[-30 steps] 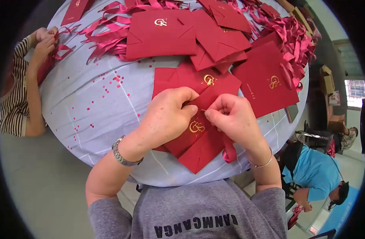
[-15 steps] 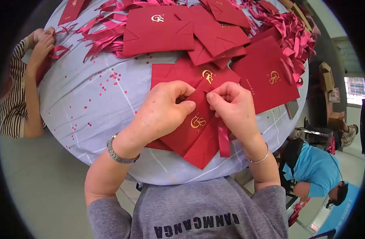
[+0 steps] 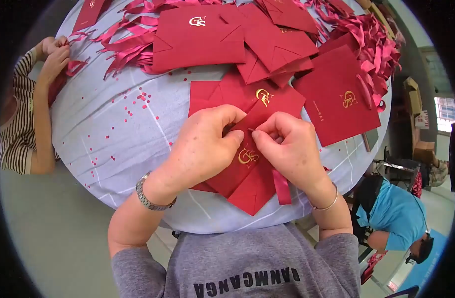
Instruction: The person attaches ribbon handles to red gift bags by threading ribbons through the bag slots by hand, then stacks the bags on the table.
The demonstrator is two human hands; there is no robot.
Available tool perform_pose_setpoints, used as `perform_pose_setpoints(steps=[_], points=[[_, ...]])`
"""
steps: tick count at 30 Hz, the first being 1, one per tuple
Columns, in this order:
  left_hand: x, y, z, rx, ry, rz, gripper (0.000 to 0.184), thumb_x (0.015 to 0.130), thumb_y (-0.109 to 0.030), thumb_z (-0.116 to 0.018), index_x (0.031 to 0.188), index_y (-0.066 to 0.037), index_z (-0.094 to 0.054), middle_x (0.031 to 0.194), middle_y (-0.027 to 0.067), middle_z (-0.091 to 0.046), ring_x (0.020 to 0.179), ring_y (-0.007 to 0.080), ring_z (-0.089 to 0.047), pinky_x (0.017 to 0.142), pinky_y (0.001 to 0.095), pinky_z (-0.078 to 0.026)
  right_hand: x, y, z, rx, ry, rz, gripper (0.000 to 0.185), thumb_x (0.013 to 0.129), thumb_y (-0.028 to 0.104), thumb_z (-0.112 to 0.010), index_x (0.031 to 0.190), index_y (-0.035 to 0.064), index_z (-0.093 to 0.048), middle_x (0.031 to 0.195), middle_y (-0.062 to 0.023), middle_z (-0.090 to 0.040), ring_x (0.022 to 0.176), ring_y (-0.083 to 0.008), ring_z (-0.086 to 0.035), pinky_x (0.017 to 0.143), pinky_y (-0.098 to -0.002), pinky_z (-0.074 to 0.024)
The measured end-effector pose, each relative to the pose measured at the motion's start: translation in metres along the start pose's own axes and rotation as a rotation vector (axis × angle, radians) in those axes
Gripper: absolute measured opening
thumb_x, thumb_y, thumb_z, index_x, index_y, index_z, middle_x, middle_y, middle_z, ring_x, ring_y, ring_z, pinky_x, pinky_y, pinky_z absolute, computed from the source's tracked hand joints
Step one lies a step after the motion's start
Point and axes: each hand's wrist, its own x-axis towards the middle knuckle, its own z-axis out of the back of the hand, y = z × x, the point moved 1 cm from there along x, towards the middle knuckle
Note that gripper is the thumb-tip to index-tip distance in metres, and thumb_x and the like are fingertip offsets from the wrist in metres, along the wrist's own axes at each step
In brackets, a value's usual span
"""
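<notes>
My left hand (image 3: 207, 144) grips the upper edge of a red paper bag (image 3: 232, 171) with a gold logo, thumb in front and fingers behind. Beside it, my right hand (image 3: 289, 144) pinches a small strip of ribbon near the bag's edge, thumb against forefinger. A pink ribbon (image 3: 282, 187) hangs below the right hand. Under the held bag lie more red bags (image 3: 260, 191), one showing its gold logo above my hands.
Flat red bags (image 3: 200, 39) with pink ribbons (image 3: 371, 49) cover the far side of the round cloth-covered table (image 3: 123, 144). Red dots are scattered on the cloth. A person in stripes (image 3: 24, 114) sits at left; a person in blue (image 3: 396, 213) is at right.
The right hand first rose a little with the ribbon tip, then came back down beside the bag's edge. The ribbon below it now hangs straighter. The left hand keeps its grip.
</notes>
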Motion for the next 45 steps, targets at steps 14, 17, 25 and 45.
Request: perform_pose_setpoints(steps=[14,17,25,45], points=[[-0.004,0.001,-0.001,0.201,-0.102,-0.132,0.018,0.077,0.001,-0.066,0.093,0.004,-0.061,0.074,0.0128,-0.063,0.064,0.0147,-0.058,0.059,0.0305,-0.046,-0.004,-0.003,-0.011,0.044,-0.058,0.053,0.009,0.08,0.007,-0.07,0.078,-0.0001,-0.064,0.068,-0.0079,-0.065,0.061,-0.0138,-0.062,0.053,-0.0271,-0.0482],[-0.004,-0.003,0.001,0.183,-0.064,-0.071,0.02,0.077,0.003,-0.064,0.097,0.005,-0.061,0.077,0.0107,-0.065,0.069,0.0113,-0.059,0.062,0.029,-0.048,-0.007,-0.001,-0.014,-0.015,-0.095,0.134,0.01,0.078,0.009,-0.069,0.074,0.0025,-0.063,0.067,-0.0129,-0.064,0.061,-0.0266,-0.065,0.054,-0.0357,-0.0497],[-0.002,0.003,0.005,0.013,-0.03,-0.056,0.019,0.076,0.0,-0.057,0.093,0.006,-0.064,0.083,0.0232,-0.066,0.08,0.0364,-0.066,0.071,0.0402,-0.051,-0.007,-0.001,-0.01,-0.095,-0.043,0.169,0.009,0.077,0.009,-0.069,0.074,0.0031,-0.062,0.067,-0.0129,-0.064,0.061,-0.0286,-0.064,0.054,-0.0367,-0.0499],[-0.008,-0.004,-0.004,0.219,-0.114,-0.212,0.017,0.08,-0.006,-0.069,0.092,0.002,-0.062,0.07,0.0108,-0.061,0.062,0.0138,-0.055,0.057,0.0304,-0.045,-0.007,-0.005,0.001,0.063,-0.083,0.104,0.01,0.08,0.007,-0.07,0.079,-0.0011,-0.065,0.068,-0.0082,-0.066,0.06,-0.0101,-0.063,0.055,-0.0259,-0.0507]])
